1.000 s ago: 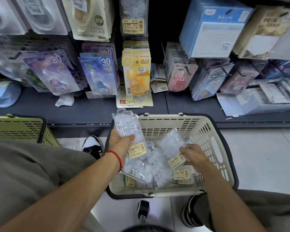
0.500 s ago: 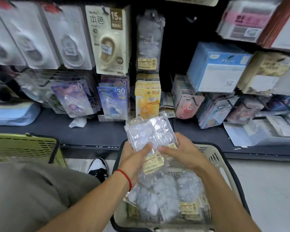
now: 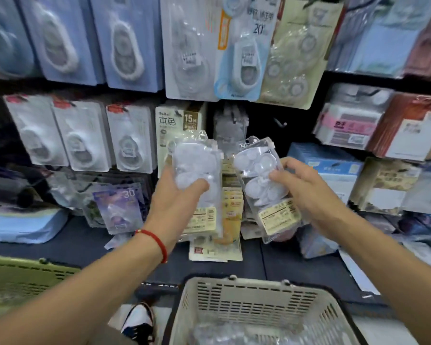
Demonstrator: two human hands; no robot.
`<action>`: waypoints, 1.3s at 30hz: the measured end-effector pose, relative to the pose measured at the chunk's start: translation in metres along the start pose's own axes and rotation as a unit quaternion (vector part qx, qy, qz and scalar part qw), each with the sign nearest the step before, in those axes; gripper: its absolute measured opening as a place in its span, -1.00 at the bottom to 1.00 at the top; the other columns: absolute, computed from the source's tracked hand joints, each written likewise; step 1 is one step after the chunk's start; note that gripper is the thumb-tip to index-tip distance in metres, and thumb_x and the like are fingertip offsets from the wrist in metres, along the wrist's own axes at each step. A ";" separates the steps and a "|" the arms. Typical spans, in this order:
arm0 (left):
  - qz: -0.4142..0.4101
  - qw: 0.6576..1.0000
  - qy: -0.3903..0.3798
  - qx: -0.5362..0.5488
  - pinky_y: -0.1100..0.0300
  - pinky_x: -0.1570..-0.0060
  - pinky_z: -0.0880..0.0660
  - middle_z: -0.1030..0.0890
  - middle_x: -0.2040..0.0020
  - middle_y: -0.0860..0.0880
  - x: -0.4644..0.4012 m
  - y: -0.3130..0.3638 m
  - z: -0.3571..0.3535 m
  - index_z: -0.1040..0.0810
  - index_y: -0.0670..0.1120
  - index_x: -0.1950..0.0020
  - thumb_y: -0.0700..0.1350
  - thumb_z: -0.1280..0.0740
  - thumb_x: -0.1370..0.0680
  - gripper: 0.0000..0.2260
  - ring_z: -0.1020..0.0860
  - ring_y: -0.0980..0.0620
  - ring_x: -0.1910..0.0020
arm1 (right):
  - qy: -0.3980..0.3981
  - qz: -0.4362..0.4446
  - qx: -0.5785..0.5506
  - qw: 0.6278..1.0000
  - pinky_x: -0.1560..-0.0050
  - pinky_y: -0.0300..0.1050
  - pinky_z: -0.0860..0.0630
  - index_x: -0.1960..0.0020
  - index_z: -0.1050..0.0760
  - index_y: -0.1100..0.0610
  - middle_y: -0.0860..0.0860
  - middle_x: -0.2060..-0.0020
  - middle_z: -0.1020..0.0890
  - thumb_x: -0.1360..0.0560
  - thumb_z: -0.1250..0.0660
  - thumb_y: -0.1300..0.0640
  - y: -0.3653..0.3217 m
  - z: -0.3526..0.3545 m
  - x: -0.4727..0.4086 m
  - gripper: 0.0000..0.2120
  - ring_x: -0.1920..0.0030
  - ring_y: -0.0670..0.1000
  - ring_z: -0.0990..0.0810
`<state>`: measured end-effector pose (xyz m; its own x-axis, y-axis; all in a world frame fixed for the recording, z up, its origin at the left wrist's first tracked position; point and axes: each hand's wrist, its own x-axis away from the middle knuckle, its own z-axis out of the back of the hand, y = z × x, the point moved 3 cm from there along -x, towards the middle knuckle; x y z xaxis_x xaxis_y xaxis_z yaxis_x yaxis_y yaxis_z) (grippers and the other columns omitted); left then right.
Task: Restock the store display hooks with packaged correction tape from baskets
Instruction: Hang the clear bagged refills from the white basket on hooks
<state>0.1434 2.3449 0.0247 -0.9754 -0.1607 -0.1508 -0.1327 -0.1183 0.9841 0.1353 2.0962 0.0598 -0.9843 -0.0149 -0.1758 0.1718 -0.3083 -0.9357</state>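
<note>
Clear plastic packs of correction tape are held up at the centre of the frame: the left pack (image 3: pixel 199 180) is gripped by the left hand (image 3: pixel 177 195), the right pack (image 3: pixel 264 185) pinched by the right hand (image 3: pixel 306 190). A beige basket (image 3: pixel 256 295) sits at the bottom, below both hands.
</note>
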 end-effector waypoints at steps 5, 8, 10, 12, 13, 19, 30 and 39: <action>-0.066 0.994 0.070 -0.054 0.09 -0.04 -0.43 -0.56 -0.12 0.13 -0.020 0.014 0.010 -0.38 0.11 -0.38 0.14 -0.39 -0.37 -0.41 -0.54 0.08 -0.07 | 0.036 0.060 0.010 0.997 0.15 0.22 -0.64 -0.09 -0.57 0.00 0.19 0.09 -0.75 -0.68 -0.33 0.04 -0.022 -0.012 -0.018 -0.94 0.09 0.34 -0.71; -0.054 0.993 0.100 -0.018 0.18 -0.07 -0.37 -0.51 -0.09 0.24 -0.024 0.009 0.013 -0.37 0.15 -0.38 0.14 -0.40 -0.37 -0.41 -0.51 0.19 -0.10 | 0.065 0.048 0.015 0.997 -0.01 0.42 -0.62 -0.10 -0.57 -0.02 0.13 0.09 -0.77 -0.68 -0.33 0.01 -0.023 -0.023 -0.033 -0.92 0.01 0.37 -0.70; -0.044 0.993 0.107 0.006 0.18 -0.11 -0.40 -0.49 -0.07 0.33 -0.027 0.009 0.016 -0.38 0.19 -0.37 0.13 -0.41 -0.37 -0.42 -0.52 0.25 -0.11 | 0.085 0.034 0.010 0.996 -0.02 0.43 -0.64 -0.09 -0.59 -0.03 0.06 0.10 -0.78 -0.67 -0.34 0.00 -0.022 -0.028 -0.041 -0.92 0.04 0.27 -0.75; -0.049 0.993 0.110 0.010 0.09 -0.14 -0.49 -0.58 -0.08 0.26 -0.028 0.010 0.021 -0.43 0.19 -0.33 0.10 -0.42 -0.36 -0.46 -0.58 0.22 -0.10 | 0.098 0.024 -0.012 0.995 0.02 0.46 -0.64 -0.05 -0.63 -0.04 0.06 0.12 -0.78 -0.65 -0.36 -0.01 -0.019 -0.030 -0.046 -0.91 0.07 0.26 -0.76; -0.052 0.993 0.109 0.010 0.04 -0.18 -0.53 -0.62 -0.11 0.20 -0.028 0.009 0.024 -0.45 0.17 -0.34 0.09 -0.43 -0.36 -0.46 -0.60 0.18 -0.11 | 0.101 0.021 -0.020 0.994 0.06 0.46 -0.64 -0.01 -0.64 -0.06 0.06 0.14 -0.78 -0.63 -0.37 -0.03 -0.017 -0.030 -0.047 -0.91 0.10 0.27 -0.76; -0.049 0.993 0.101 0.022 -0.09 -0.28 -0.55 -0.65 -0.16 0.09 -0.024 0.010 0.033 -0.48 0.11 -0.37 0.05 -0.43 -0.37 -0.45 -0.62 0.04 -0.16 | 0.100 0.010 -0.025 0.995 0.08 0.40 -0.68 -0.03 -0.65 -0.06 0.04 0.16 -0.78 -0.56 -0.39 -0.10 -0.008 -0.033 -0.047 -0.85 0.17 0.15 -0.78; 0.070 0.983 -0.038 0.164 -0.14 -0.09 -0.65 -0.74 -0.13 -0.02 -0.024 0.002 -0.002 -0.57 0.13 -0.25 -0.09 -0.47 -0.58 -0.72 -0.73 -0.09 -0.09 | -0.014 0.069 0.116 0.991 -0.02 -0.25 -0.60 -0.22 -0.54 -0.18 -0.23 0.00 -0.64 -0.43 -0.44 -0.33 -0.006 -0.058 -0.028 -0.57 0.02 -0.20 -0.64; 0.107 0.961 -0.109 0.232 -0.08 -0.01 -0.68 -0.74 -0.17 0.00 -0.018 0.006 -0.018 -0.48 0.12 -0.44 0.10 -0.35 -0.65 -0.64 -0.75 -0.08 -0.07 | 0.010 0.048 0.049 0.998 -0.08 0.23 -0.68 -0.17 -0.63 -0.10 -0.08 0.02 -0.74 -0.44 -0.52 -0.16 -0.002 -0.066 -0.022 -0.66 0.01 0.02 -0.74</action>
<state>0.1638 2.3295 0.0315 -0.9961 0.0823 0.0321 0.0592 0.3521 0.9341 0.1597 2.1602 0.0454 -0.9623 -0.0298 -0.2705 0.2596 -0.3988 -0.8795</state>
